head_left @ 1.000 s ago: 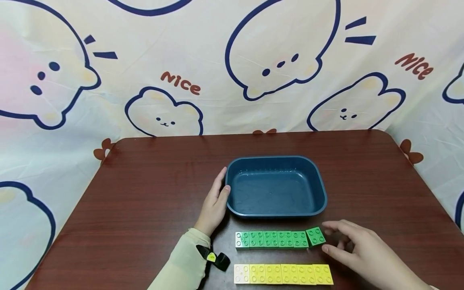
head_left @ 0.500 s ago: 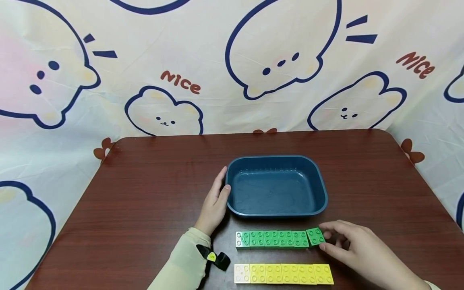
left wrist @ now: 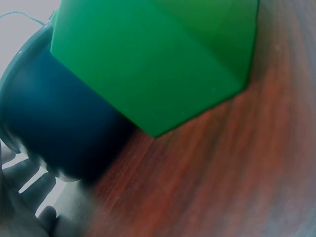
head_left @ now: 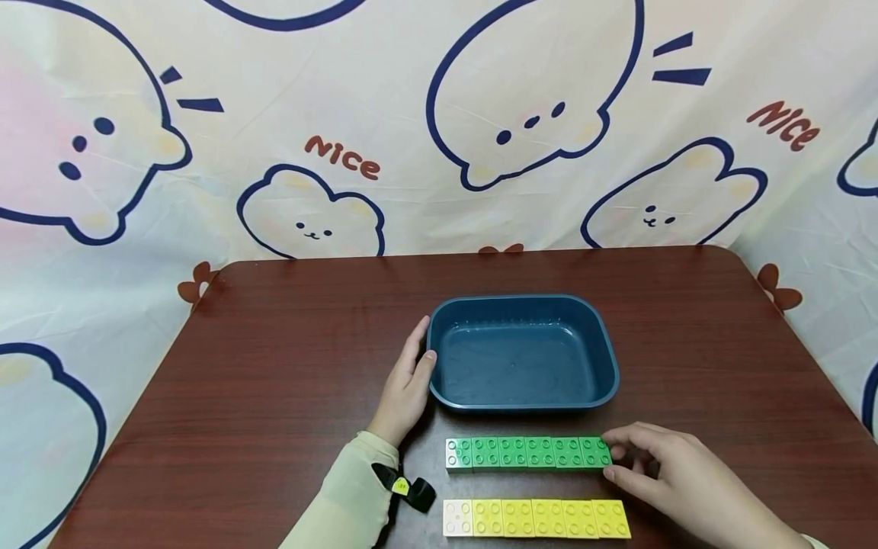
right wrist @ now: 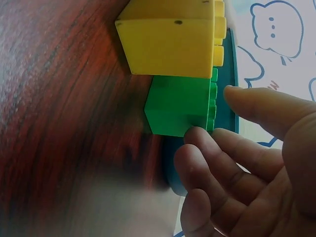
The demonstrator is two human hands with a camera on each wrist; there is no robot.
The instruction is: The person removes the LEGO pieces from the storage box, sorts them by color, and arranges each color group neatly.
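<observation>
My left hand [head_left: 403,389] rests against the left wall of a blue rectangular tray [head_left: 524,408], its fingers straight along the outside and the thumb at the rim. In the left wrist view, its fingers [left wrist: 37,190] touch the tray's outer wall [left wrist: 64,113]. A straight row of green toy building blocks [head_left: 527,454] lies in front of the tray. At the row's right end is my right hand [head_left: 679,469], fingers loosely bent, index fingertip at the last green block [right wrist: 180,103]. The thumb looks apart from that block in the right wrist view.
A row of yellow building blocks [head_left: 535,519] lies parallel to the green row, nearer the front, with a paler block at its left end. Everything stands on a brown wooden table [head_left: 309,343]. A printed cloth [head_left: 411,114] hangs behind the table.
The last green block, tilted before, now lies straight in line with its row. My right hand has come in slightly leftward against it. The left hand and tray have not moved.
</observation>
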